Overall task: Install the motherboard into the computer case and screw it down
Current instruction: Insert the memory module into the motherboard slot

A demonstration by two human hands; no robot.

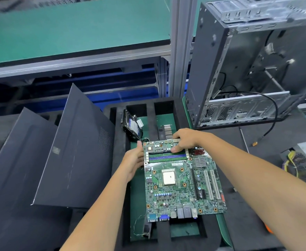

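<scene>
A green motherboard (182, 180) lies over a black foam tray (164, 234) in the middle. My left hand (134, 160) grips its left edge near the far corner. Its far edge is held by my right hand (185, 140), with the thumb pressing by the memory slots. The open grey computer case (248, 69) stands upright at the upper right, its inside facing me, with a black cable (273, 113) hanging out.
A hard drive (131, 125) and a metal slot bracket (168, 132) sit in the tray beyond the board. Two dark side panels (65, 151) lean at the left. A power supply (304, 160) lies at the right edge. An aluminium post (181, 46) rises behind.
</scene>
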